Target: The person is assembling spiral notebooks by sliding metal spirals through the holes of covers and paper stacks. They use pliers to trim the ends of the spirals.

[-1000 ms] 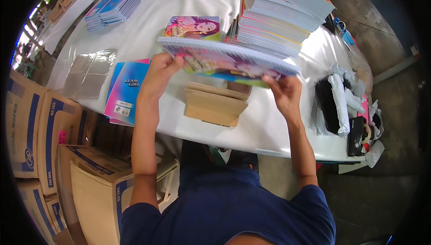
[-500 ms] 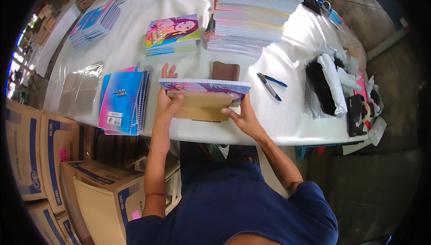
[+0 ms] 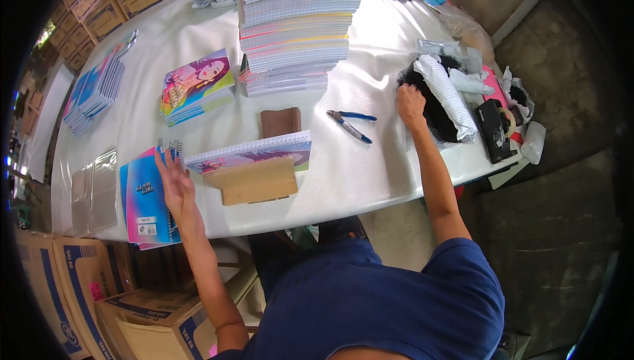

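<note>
My left hand (image 3: 177,188) is open, fingers apart, at the right edge of a stack of blue and pink spiral notebooks (image 3: 140,195) and beside the left end of an unbound notebook (image 3: 264,151). That notebook has a row of holes along its upper edge and a colourful illustrated cover. It stands upright behind a tan board stand (image 3: 257,182), with neither hand gripping it. Over at the right, my right hand (image 3: 411,104) is curled at the left edge of a bundle of black binding coils (image 3: 441,114). Its fingertips are partly hidden, so what they pinch does not show.
Blue-handled pliers (image 3: 350,126) lie right of a brown block (image 3: 280,122). Behind are a tall stack of punched pages (image 3: 294,36) and illustrated notebooks (image 3: 198,86). Clear plastic sleeves (image 3: 94,192) lie at left; a black tape dispenser (image 3: 492,129) sits near the right edge. Cartons (image 3: 152,314) stand below left.
Both hands have let go of the unbound notebook, which now stands by itself at the board stand. My right hand has reached right to the black coils; my left has moved beside the blue notebooks.
</note>
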`<action>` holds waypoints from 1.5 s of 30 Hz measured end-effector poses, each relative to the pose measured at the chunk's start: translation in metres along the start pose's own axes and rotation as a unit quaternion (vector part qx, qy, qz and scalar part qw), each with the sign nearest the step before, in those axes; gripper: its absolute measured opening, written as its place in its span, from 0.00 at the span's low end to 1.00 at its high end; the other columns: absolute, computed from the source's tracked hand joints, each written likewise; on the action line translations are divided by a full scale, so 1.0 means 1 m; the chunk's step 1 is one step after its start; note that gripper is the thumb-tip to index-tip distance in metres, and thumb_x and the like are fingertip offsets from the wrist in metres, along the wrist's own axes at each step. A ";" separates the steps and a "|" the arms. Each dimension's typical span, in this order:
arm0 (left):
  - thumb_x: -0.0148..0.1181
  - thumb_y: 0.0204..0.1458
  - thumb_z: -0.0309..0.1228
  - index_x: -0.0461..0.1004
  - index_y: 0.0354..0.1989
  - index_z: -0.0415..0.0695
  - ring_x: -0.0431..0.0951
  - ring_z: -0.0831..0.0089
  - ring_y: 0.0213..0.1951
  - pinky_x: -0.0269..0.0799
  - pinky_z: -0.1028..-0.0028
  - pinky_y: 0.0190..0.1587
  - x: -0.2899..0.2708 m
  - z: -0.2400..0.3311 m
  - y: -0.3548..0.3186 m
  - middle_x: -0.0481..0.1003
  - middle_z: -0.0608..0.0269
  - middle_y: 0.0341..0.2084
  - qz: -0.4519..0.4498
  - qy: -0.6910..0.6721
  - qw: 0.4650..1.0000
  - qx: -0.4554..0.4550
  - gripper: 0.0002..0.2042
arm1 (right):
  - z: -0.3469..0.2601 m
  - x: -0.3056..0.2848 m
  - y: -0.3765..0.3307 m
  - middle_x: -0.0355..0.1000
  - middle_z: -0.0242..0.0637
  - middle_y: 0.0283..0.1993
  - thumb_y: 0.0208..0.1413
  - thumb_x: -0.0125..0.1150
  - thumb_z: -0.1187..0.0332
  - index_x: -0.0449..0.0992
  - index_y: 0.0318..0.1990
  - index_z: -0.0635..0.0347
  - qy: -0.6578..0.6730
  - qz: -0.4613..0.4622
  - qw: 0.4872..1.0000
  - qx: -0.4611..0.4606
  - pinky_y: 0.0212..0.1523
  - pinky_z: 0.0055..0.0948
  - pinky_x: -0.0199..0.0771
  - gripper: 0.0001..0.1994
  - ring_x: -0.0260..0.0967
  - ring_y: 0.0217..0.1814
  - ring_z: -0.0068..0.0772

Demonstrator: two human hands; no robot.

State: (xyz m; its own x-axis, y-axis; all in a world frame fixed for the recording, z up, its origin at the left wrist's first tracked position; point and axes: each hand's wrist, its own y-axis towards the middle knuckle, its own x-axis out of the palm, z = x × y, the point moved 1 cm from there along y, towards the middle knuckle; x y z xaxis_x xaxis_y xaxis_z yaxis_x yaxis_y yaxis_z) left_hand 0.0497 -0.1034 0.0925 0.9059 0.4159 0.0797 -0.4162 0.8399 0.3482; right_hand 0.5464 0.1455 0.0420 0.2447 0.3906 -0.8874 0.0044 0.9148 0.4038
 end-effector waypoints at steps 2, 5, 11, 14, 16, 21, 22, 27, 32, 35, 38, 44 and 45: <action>0.59 0.55 0.48 0.38 0.72 0.47 0.47 0.53 0.70 0.43 0.55 0.69 -0.003 0.002 -0.004 0.45 0.49 0.70 0.016 0.001 1.000 0.003 0.44 | 0.002 -0.012 0.006 0.75 0.50 0.38 0.52 0.60 0.64 0.76 0.34 0.62 0.091 -0.074 0.993 -0.007 0.40 0.51 0.74 0.10 0.74 0.39 0.52; 0.57 0.59 0.41 0.41 0.72 0.45 0.48 0.56 0.70 0.44 0.58 0.69 -0.006 0.010 -0.001 0.47 0.51 0.70 0.028 0.012 0.999 0.025 0.39 | 0.011 -0.022 0.003 0.74 0.54 0.35 0.55 0.56 0.67 0.75 0.34 0.63 0.138 -0.019 0.989 0.040 0.41 0.51 0.73 0.08 0.74 0.38 0.58; 0.54 0.60 0.31 0.49 0.70 0.42 0.50 0.63 0.70 0.46 0.64 0.69 0.021 0.059 0.010 0.52 0.55 0.69 0.067 0.204 0.970 0.115 0.32 | 0.006 -0.074 0.004 0.76 0.48 0.38 0.58 0.53 0.66 0.78 0.36 0.61 0.277 0.019 0.960 -0.035 0.40 0.47 0.73 0.10 0.74 0.39 0.54; 0.61 0.54 0.34 0.52 0.70 0.43 0.50 0.59 0.70 0.44 0.61 0.69 0.061 0.078 0.014 0.54 0.57 0.69 -0.056 0.345 0.909 0.228 0.36 | -0.038 -0.151 -0.022 0.77 0.41 0.37 0.55 0.60 0.71 0.80 0.40 0.59 0.433 -0.027 0.887 -0.159 0.36 0.36 0.73 0.07 0.75 0.35 0.45; 0.65 0.49 0.41 0.54 0.69 0.45 0.50 0.55 0.70 0.44 0.55 0.69 0.103 0.094 0.014 0.55 0.56 0.68 -0.138 0.475 0.827 0.265 0.39 | -0.073 -0.191 -0.050 0.76 0.40 0.33 0.51 0.62 0.78 0.80 0.40 0.61 0.579 -0.078 0.783 -0.214 0.34 0.28 0.72 0.09 0.72 0.32 0.35; 0.61 0.49 0.46 0.64 0.63 0.54 0.60 0.52 0.64 0.52 0.48 0.65 0.148 0.073 0.015 0.67 0.64 0.60 -0.263 0.546 0.761 0.232 0.31 | -0.107 -0.214 -0.081 0.73 0.33 0.31 0.50 0.64 0.79 0.80 0.41 0.60 0.637 -0.112 0.731 -0.217 0.34 0.25 0.68 0.10 0.64 0.30 0.24; 0.60 0.50 0.45 0.65 0.62 0.55 0.63 0.52 0.63 0.54 0.48 0.64 0.150 0.070 0.016 0.69 0.67 0.58 -0.296 0.564 0.741 0.214 0.29 | -0.109 -0.212 -0.084 0.73 0.33 0.31 0.50 0.64 0.79 0.80 0.41 0.59 0.659 -0.130 0.714 -0.199 0.34 0.25 0.68 0.10 0.65 0.30 0.25; 0.59 0.52 0.41 0.66 0.61 0.58 0.70 0.56 0.57 0.61 0.51 0.61 0.148 0.072 0.016 0.72 0.71 0.56 -0.308 0.486 0.799 0.176 0.25 | -0.112 -0.209 -0.087 0.74 0.33 0.33 0.50 0.65 0.78 0.81 0.40 0.58 0.676 -0.170 0.686 -0.208 0.32 0.25 0.67 0.09 0.66 0.31 0.22; 0.59 0.52 0.41 0.66 0.61 0.59 0.71 0.57 0.57 0.62 0.52 0.60 0.148 0.068 0.014 0.72 0.70 0.56 -0.302 0.495 0.793 0.187 0.25 | -0.103 -0.206 -0.081 0.74 0.34 0.31 0.56 0.61 0.73 0.79 0.40 0.61 0.667 -0.309 0.642 -0.217 0.31 0.27 0.68 0.06 0.68 0.30 0.24; 0.59 0.51 0.42 0.66 0.61 0.58 0.71 0.57 0.56 0.65 0.54 0.58 0.149 0.070 0.012 0.72 0.67 0.55 -0.296 0.487 0.794 0.210 0.26 | -0.109 -0.222 -0.088 0.73 0.33 0.28 0.59 0.57 0.71 0.78 0.39 0.63 0.621 -0.163 0.717 -0.272 0.30 0.24 0.64 0.06 0.63 0.27 0.22; 0.59 0.51 0.45 0.66 0.61 0.56 0.73 0.57 0.54 0.72 0.58 0.51 0.155 0.081 0.009 0.72 0.62 0.55 -0.343 0.463 0.791 0.206 0.27 | -0.111 -0.225 -0.081 0.72 0.35 0.26 0.60 0.56 0.70 0.76 0.37 0.65 0.601 -0.205 0.669 -0.386 0.27 0.24 0.65 0.07 0.65 0.26 0.23; 0.56 0.52 0.51 0.57 0.66 0.54 0.77 0.48 0.47 0.77 0.59 0.38 0.158 0.085 0.002 0.73 0.56 0.52 -0.364 0.536 0.733 0.206 0.33 | -0.136 -0.158 -0.023 0.73 0.47 0.38 0.56 0.56 0.72 0.75 0.39 0.66 0.487 -0.255 0.731 -0.404 0.44 0.34 0.75 0.07 0.73 0.46 0.42; 0.55 0.52 0.51 0.55 0.67 0.54 0.77 0.47 0.46 0.77 0.58 0.39 0.157 0.078 0.002 0.73 0.55 0.52 -0.325 0.507 0.756 0.257 0.34 | -0.152 -0.154 -0.026 0.74 0.45 0.39 0.53 0.58 0.71 0.76 0.38 0.63 0.499 -0.209 0.719 -0.436 0.48 0.39 0.73 0.07 0.72 0.47 0.44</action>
State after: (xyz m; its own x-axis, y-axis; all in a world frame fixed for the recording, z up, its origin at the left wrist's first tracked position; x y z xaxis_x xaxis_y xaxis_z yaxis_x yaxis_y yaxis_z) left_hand 0.1977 -0.0636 0.1788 0.2737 0.2458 -0.9299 0.4113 0.8440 0.3442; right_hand 0.3615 0.0772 0.1349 -0.4207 -0.4564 -0.7841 -0.8412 0.5199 0.1488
